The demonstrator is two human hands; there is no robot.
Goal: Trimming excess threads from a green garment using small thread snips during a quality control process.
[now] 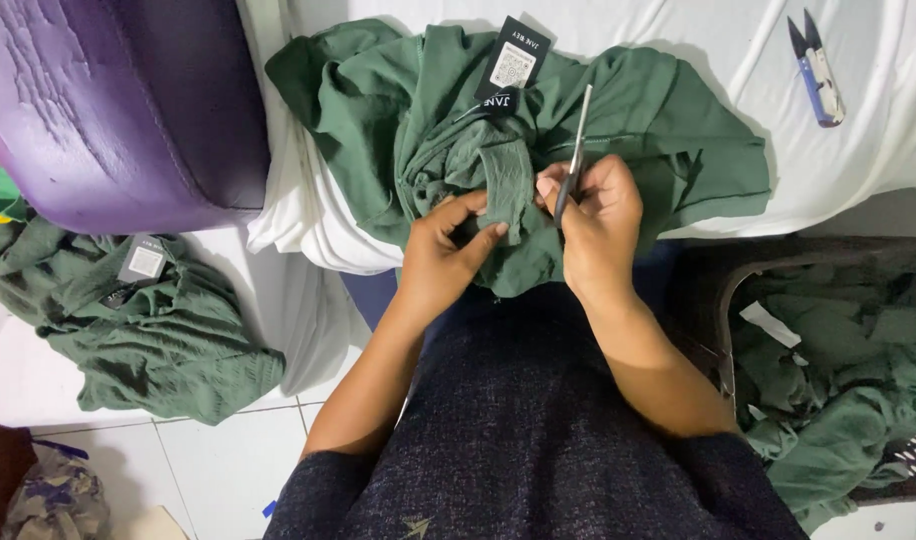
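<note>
Top: dark navy/charcoal knit w/ fine lighter flecks, slightly heathered look; covers torso and upper arms. Sleeves pushed up above elbows, bunched at edges, so both forearms bare. Small pale star-like mark on fabric near bottom edge of view, centre-left. Lower garment: dark blue, only a strip visible btwn forearms, under the top. Left hand [440, 255] & right hand [598, 225]: bare, no gloves, rings, watch or bracelets visible. Nails short, plain, no polish visible. Head & face out of view.
</note>
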